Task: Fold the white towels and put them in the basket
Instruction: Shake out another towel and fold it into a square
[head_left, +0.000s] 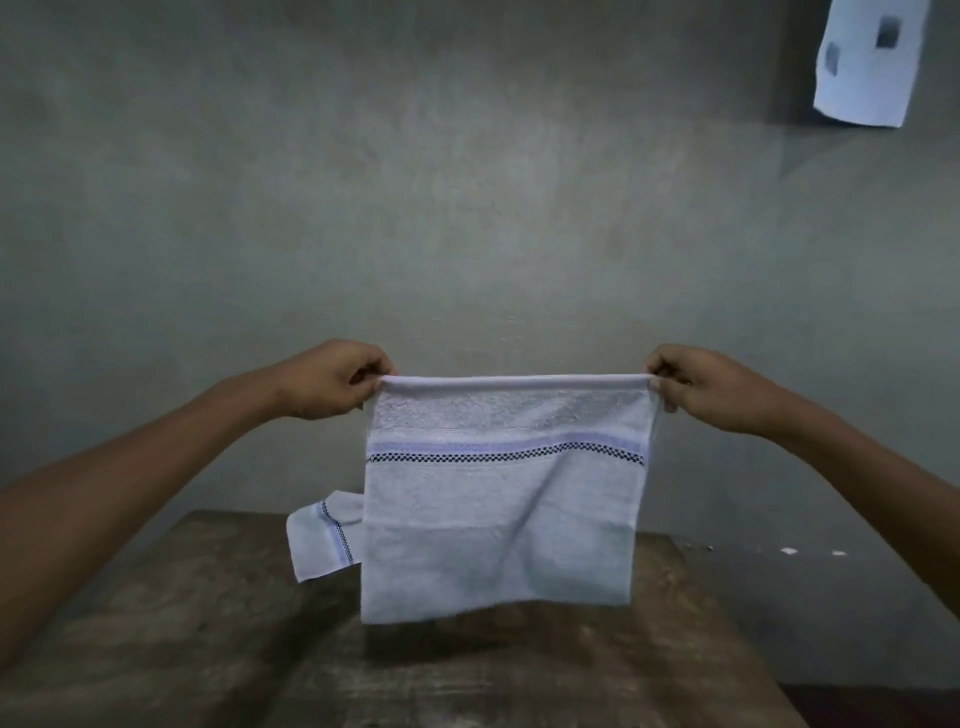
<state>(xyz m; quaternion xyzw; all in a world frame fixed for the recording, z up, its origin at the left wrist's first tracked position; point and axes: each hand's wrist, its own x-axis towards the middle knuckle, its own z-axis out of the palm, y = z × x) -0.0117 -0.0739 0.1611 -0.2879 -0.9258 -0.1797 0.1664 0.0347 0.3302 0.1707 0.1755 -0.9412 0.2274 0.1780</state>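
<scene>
Head view: hanging towel (498, 499) partly screens table (156, 623) and, seemingly, 2nd towel (319, 540).

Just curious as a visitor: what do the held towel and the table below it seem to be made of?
The towel: likely cotton terry, matte, nubby pile, with a flat woven blue-and-checked band. The table: looks like worn, unpolished wood, brown grain streaks and pale scuffs.

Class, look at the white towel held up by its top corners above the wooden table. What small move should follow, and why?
Probably bring the left hand across to the right hand so the top corners meet. The white terry towel with a blue and black-checked band hangs flat from both pinched corners, above the brown wooden table, seemingly ready for halving.
</scene>
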